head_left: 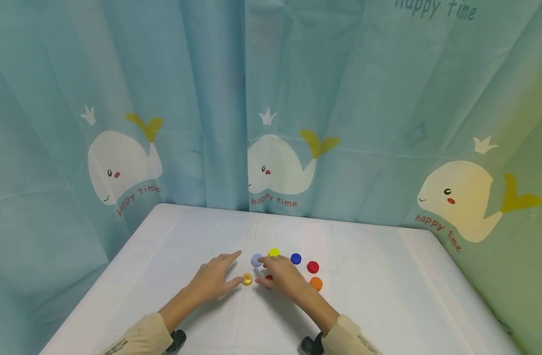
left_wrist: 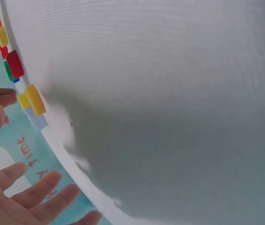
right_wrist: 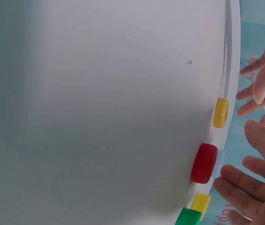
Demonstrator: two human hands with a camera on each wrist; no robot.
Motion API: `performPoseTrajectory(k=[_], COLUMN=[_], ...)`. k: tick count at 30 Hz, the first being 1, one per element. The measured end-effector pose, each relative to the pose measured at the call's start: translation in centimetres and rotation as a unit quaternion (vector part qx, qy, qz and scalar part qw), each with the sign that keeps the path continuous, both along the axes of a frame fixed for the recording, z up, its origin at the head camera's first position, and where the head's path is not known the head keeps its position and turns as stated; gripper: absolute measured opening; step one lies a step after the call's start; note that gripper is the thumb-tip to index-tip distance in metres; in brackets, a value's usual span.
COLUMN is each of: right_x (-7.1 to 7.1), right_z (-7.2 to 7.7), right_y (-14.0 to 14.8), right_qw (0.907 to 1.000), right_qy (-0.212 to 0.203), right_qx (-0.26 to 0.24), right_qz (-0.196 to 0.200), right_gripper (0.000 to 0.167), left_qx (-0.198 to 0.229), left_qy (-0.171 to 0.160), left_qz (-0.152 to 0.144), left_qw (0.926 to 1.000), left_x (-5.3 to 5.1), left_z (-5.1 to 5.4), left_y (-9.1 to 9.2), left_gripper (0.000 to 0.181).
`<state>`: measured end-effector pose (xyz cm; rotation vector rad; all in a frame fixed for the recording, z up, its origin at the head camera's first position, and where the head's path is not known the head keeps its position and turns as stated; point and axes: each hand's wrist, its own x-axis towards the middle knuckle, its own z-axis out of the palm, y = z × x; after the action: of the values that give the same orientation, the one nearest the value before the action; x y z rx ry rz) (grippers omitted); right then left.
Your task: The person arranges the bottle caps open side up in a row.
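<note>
My left hand [head_left: 212, 277] hovers over the white table with its fingers spread, left of a yellow button-like disc [head_left: 247, 279]. Its thumb tip is near that disc, but I cannot tell whether they touch. My right hand [head_left: 285, 277] is held above the other discs, fingers loosely extended, holding nothing. Beneath it a red disc [right_wrist: 204, 163] is partly covered in the head view. A green disc [right_wrist: 188, 217] shows only in the wrist views. Around the right hand's fingertips lie a light blue disc [head_left: 255, 261] and a bright yellow disc [head_left: 274, 252].
Right of the right hand, a dark blue disc [head_left: 295, 258], another red disc [head_left: 313, 267] and an orange disc [head_left: 316, 284] form a loose curve. A blue curtain [head_left: 218, 98] printed with whales hangs behind the white table [head_left: 186, 231].
</note>
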<state>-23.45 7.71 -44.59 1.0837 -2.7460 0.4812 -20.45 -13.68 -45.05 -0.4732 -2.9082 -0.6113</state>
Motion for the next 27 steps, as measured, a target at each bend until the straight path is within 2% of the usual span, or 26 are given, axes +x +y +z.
performPoseTrajectory(k=[7, 10, 14, 21, 27], right_x=[0.0, 0.0, -0.2, -0.4, -0.3], right_z=[0.0, 0.0, 0.1, 0.0, 0.1], right_y=[-0.3, -0.3, -0.5, -1.0, -1.5], right_qw=[0.9995, 0.9992, 0.999, 0.9983, 0.9967], right_qy=[-0.029, -0.033, -0.038, -0.052, -0.077], right_qx=[0.014, 0.021, 0.022, 0.02, 0.023], right_qz=[-0.005, -0.001, 0.009, 0.018, 0.016], right_gripper=[0.043, 0.042, 0.041, 0.037, 0.035], left_qx=[-0.005, -0.008, 0.004, 0.025, 0.029], left_qy=[-0.041, -0.041, -0.045, -0.078, -0.073], left_qz=[0.002, 0.001, -0.015, -0.038, -0.059], left_qw=[0.9991, 0.9991, 0.9989, 0.9959, 0.9951], left_x=[0.2, 0.4, 0.5, 0.3, 0.2], left_z=[0.4, 0.6, 0.6, 0.7, 0.7], left_y=[0.1, 0.0, -0.3, -0.3, -0.1], left_gripper=[0.066, 0.061, 0.052, 0.044, 0.038])
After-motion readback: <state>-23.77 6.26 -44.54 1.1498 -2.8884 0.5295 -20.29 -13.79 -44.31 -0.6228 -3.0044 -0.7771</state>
